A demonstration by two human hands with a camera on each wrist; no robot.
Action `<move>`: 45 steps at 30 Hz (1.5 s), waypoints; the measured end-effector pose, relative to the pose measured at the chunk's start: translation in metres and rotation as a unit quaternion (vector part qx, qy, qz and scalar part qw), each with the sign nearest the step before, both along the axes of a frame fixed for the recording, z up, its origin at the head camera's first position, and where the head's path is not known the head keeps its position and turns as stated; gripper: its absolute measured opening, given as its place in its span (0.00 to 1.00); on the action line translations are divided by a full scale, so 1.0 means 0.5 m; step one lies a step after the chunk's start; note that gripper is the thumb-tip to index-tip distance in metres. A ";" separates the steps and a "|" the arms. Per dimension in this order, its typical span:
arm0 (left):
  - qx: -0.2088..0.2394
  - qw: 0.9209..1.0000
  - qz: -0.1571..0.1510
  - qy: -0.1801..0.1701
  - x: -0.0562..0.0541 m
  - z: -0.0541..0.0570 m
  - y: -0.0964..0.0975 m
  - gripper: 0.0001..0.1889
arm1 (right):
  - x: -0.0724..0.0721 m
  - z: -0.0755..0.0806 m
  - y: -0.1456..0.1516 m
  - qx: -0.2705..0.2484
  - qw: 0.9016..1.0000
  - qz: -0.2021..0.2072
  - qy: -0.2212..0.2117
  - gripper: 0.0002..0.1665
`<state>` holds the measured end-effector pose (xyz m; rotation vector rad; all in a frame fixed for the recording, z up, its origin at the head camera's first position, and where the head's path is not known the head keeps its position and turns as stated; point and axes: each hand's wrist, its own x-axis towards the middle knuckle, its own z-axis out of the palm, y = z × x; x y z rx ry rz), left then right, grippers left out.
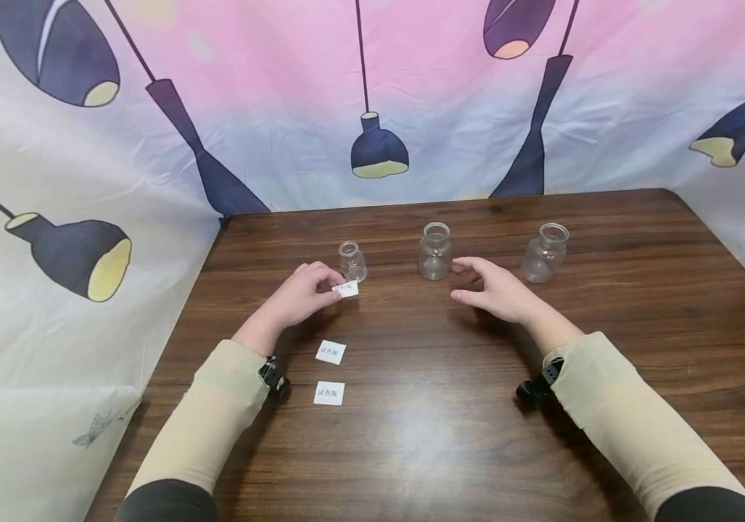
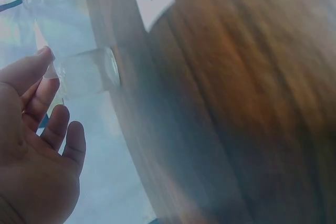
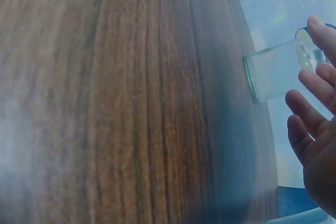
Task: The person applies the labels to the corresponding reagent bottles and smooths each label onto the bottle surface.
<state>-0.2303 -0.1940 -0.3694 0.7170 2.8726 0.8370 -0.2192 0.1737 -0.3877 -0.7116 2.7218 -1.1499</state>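
Observation:
My left hand [image 1: 302, 296] pinches a small white paper label [image 1: 347, 289] with dark handwritten characters between thumb and fingers. The label overlaps the lower front of the smallest clear glass bottle [image 1: 353, 262] in the head view. In the left wrist view the label [image 2: 51, 71] is seen nearly edge-on, close to a bottle [image 2: 86, 74]. My right hand [image 1: 499, 290] holds nothing; its fingers are spread and relaxed just right of the middle glass bottle [image 1: 435, 255]. That hand [image 3: 321, 124] shows beside an upright bottle [image 3: 275, 72] in the right wrist view.
Two more handwritten white labels, an upper one [image 1: 331, 352] and a lower one [image 1: 329, 394], lie on the dark wooden table [image 1: 424, 457] between my forearms. A third glass bottle [image 1: 544, 254] stands back right. A lamp-patterned curtain [image 1: 307, 145] hangs behind the table.

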 end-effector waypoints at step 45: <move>0.043 0.997 -0.058 0.003 -0.013 0.016 0.167 0.11 | 0.004 0.016 -0.049 -0.051 0.999 -0.005 -0.017 0.26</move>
